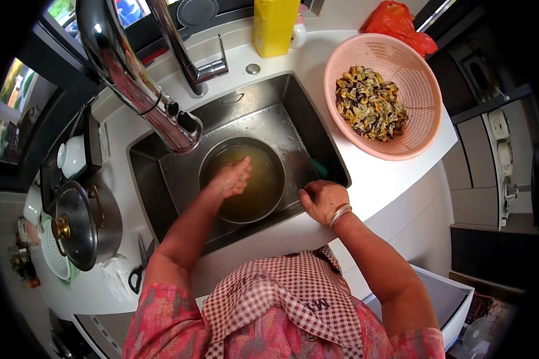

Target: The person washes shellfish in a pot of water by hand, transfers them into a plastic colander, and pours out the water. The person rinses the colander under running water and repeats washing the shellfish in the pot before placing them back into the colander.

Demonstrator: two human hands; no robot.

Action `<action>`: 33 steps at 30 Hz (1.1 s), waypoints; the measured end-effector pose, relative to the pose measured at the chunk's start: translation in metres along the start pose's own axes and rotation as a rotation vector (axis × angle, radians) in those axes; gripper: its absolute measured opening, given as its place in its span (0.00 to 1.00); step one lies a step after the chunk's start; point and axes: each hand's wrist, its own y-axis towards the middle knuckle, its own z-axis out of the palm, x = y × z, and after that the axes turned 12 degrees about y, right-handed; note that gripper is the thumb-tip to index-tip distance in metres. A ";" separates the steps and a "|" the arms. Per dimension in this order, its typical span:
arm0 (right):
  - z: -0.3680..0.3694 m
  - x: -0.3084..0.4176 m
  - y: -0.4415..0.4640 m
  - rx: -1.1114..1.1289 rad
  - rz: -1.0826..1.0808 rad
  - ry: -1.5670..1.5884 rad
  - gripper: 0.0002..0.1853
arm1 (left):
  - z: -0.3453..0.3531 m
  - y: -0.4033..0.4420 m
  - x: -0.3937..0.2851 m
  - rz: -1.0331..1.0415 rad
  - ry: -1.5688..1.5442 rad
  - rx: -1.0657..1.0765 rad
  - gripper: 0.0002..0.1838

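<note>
A round metal pot [282, 190] with cloudy yellowish water stands in the steel sink [176, 185]. My left hand [232, 178] is over the water inside the pot's rim, its fingers bent and pressed together. Whatever they may hold is too small to make out. At the sink's near right edge rests my right hand [326, 201], back upward and fingers curled in, with nothing visible in it. To its upper right, a pink colander [422, 99] holds a heap of shelled mussels [370, 105].
A chrome faucet [141, 90] arches over the sink's left side, beside a smaller tap [209, 70]. Left on the counter are a lidded pot [105, 215] and scissors [139, 272]. Behind stand a yellow container [274, 27] and a red plastic bag [395, 27].
</note>
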 end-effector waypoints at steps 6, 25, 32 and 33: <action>-0.002 -0.005 0.001 0.076 0.045 -0.045 0.24 | -0.009 0.017 0.018 -0.029 0.471 -0.205 0.21; 0.000 -0.014 -0.002 0.025 0.019 0.017 0.21 | 0.209 -0.062 -0.240 0.778 0.496 -0.149 0.23; -0.003 -0.005 0.001 0.042 0.013 -0.010 0.21 | -0.043 0.024 -0.054 0.505 1.047 -0.476 0.19; -0.004 -0.003 0.002 0.050 0.026 -0.011 0.20 | -0.052 0.028 -0.035 0.452 1.126 -0.501 0.19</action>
